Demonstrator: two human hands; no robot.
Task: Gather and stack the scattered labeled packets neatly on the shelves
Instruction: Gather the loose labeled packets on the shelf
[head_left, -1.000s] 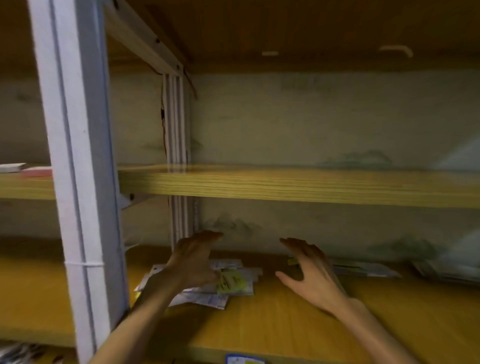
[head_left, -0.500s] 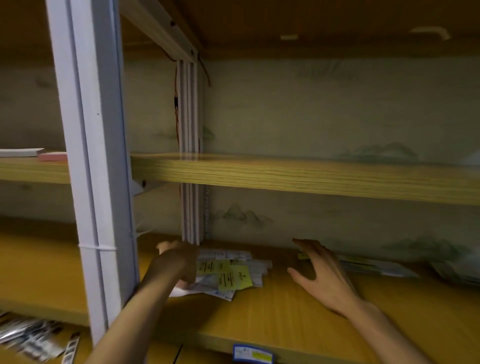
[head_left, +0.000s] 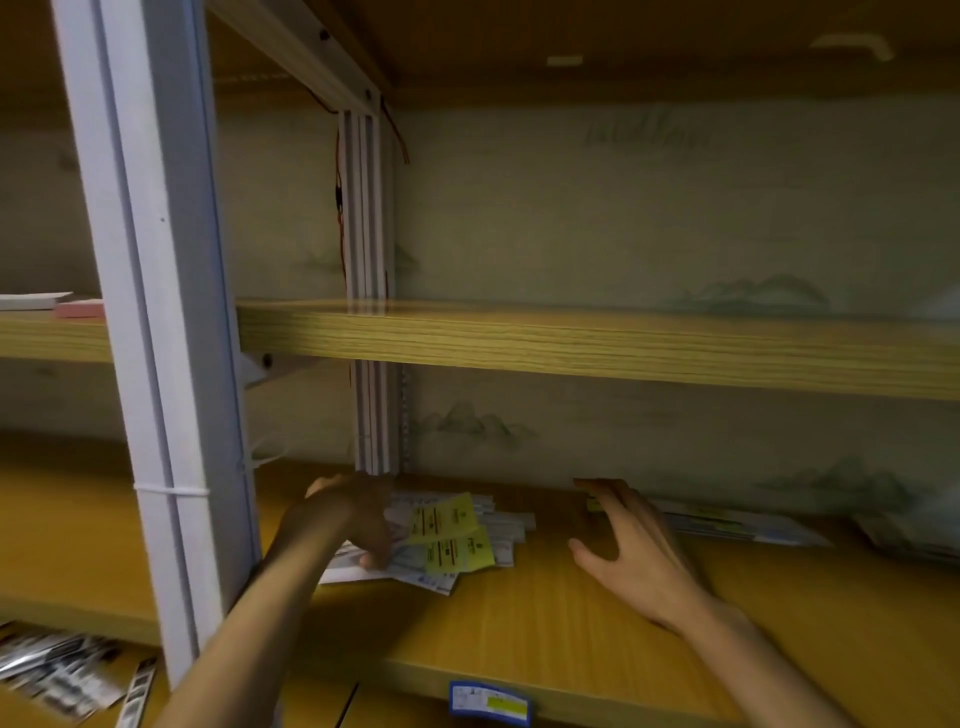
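Observation:
A loose pile of white packets with yellow labels (head_left: 452, 535) lies on the lower wooden shelf (head_left: 519, 623), near the rear post. My left hand (head_left: 353, 514) is at the pile's left edge, fingers curled round several packets. My right hand (head_left: 628, 545) hovers over the shelf to the right of the pile, fingers spread and relaxed, holding nothing. Its fingertips reach towards a second flat stack of packets (head_left: 737, 522) along the back wall.
A white metal upright (head_left: 156, 332) stands at the front left. The middle shelf board (head_left: 571, 343) hangs just above my hands. More packets (head_left: 62, 670) lie scattered on the level below at bottom left. A blue tag (head_left: 488, 701) is on the shelf's front edge.
My left hand has shifted from on top of the pile to its left edge and curled round packets. My right hand stayed spread, barely moving. The view has shifted slightly.

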